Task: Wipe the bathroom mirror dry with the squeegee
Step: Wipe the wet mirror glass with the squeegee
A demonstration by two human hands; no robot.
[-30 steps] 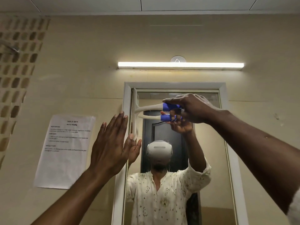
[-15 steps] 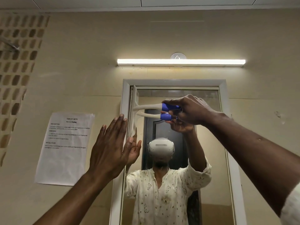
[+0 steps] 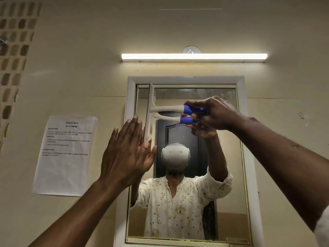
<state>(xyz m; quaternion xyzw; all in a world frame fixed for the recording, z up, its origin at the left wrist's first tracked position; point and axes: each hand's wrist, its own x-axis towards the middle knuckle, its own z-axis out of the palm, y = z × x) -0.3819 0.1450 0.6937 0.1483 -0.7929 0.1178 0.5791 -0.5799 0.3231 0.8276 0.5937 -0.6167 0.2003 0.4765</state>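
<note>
Right hand (image 3: 216, 113) grips the squeegee (image 3: 151, 111) by its blue handle end, fingers curled around it. Blade stands vertical against the mirror (image 3: 222, 202) near the top-left corner, out left of those fingers. Left hand (image 3: 122, 155) is flat, fingers straight and together, fingertips just beside the blade's lower end, over the white mirror frame (image 3: 130, 97).

forearms bare | right sleeve (image 3: 323, 229) white, at frame edge | wrists unadorned

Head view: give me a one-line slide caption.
Right hand holds the squeegee blade upright against the mirror near its left edge, while the open left hand rests at the frame.
</note>
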